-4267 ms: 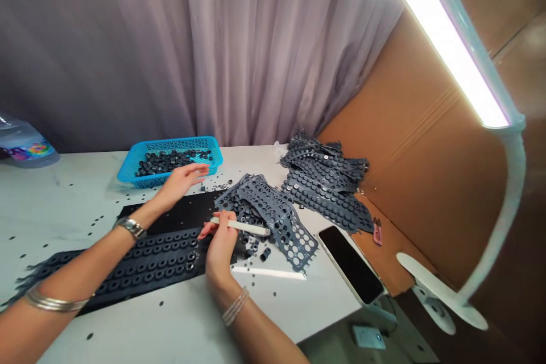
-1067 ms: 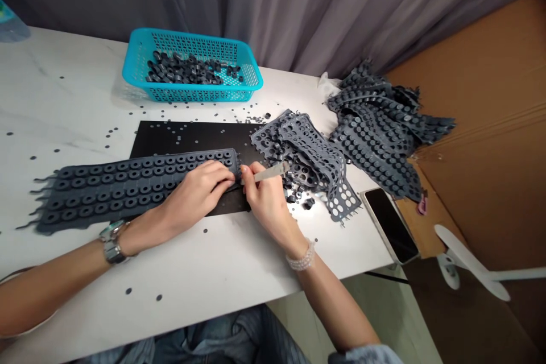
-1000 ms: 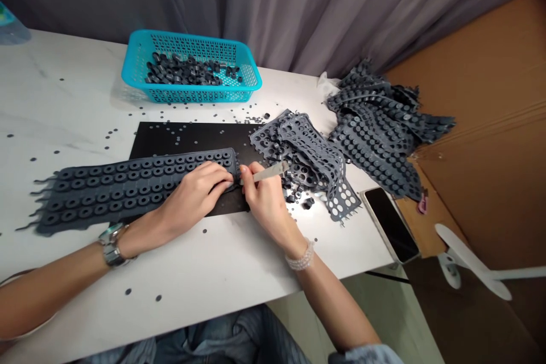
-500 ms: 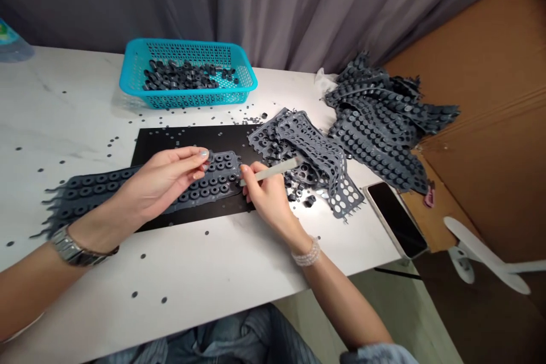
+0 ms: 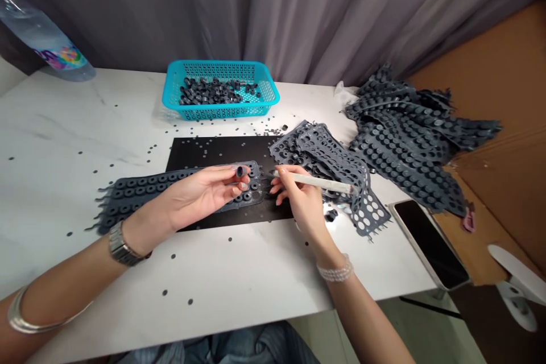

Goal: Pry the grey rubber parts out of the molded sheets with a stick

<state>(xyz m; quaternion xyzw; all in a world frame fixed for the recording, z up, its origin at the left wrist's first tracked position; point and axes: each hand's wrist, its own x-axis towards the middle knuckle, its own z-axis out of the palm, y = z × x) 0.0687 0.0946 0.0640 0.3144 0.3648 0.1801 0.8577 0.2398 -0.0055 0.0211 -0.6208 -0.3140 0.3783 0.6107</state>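
— What is the small piece?
— A dark grey rubber ring (image 5: 239,171). It is pinched in the fingertips of the left hand (image 5: 200,196), just above the sheet, with its hole turned to the camera.
— And the sheet?
— A long grey rubber sheet (image 5: 140,196) with rows of rings in it. It lies flat from left to right, and its right end is on the black mat (image 5: 205,151).
— The tool?
— A thin white stick (image 5: 315,182), nearly level in the right hand (image 5: 298,202). Its tip points left, near the sheet's right end.
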